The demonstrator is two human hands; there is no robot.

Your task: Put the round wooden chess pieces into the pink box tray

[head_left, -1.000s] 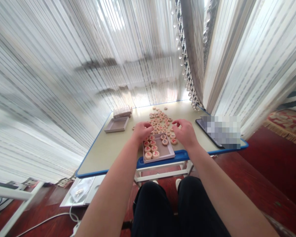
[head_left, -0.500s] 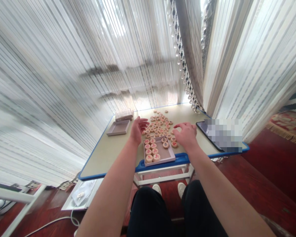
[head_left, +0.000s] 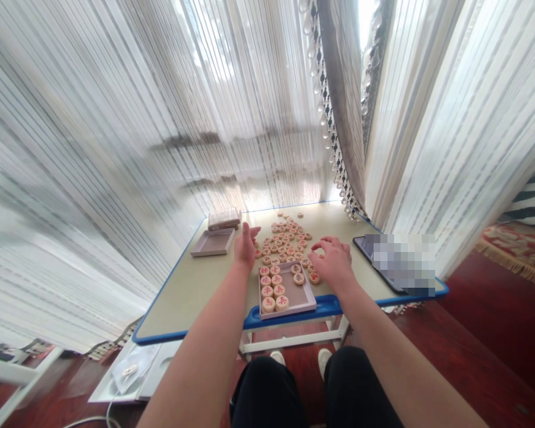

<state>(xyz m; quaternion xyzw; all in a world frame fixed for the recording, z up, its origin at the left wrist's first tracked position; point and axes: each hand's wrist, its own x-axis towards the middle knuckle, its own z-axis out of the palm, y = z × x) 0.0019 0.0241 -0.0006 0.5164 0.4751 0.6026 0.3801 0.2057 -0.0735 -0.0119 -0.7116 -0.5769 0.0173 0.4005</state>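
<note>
My left hand (head_left: 246,246) is open on the left side of a loose pile of round wooden Chinese chess pieces (head_left: 285,241), its fingers stretched out and nothing in it. On the pile's right side my right hand (head_left: 332,260) is bent over the nearest pieces, thumb and fingers apart; whether its fingertips touch a piece I cannot make out. Between my forearms lies a shallow box tray (head_left: 298,294) at the table's front edge. Red-marked pieces (head_left: 267,290) fill two columns on its left, and two dark-marked pieces (head_left: 298,279) sit at its upper right. Just outside the tray is a red-marked piece (head_left: 314,277).
A second shallow box part (head_left: 211,242) lies at the table's left, with a plastic-wrapped packet (head_left: 223,218) behind it. A tablet or phone (head_left: 378,264), partly blurred out, lies at the right edge. Sheer curtains (head_left: 258,119) hang behind the table (head_left: 173,303).
The view has tilted up, so the table appears lower. My left hand has turned more edge-on, and the fingers of my right hand have shifted slightly at the pile's right side.
</note>
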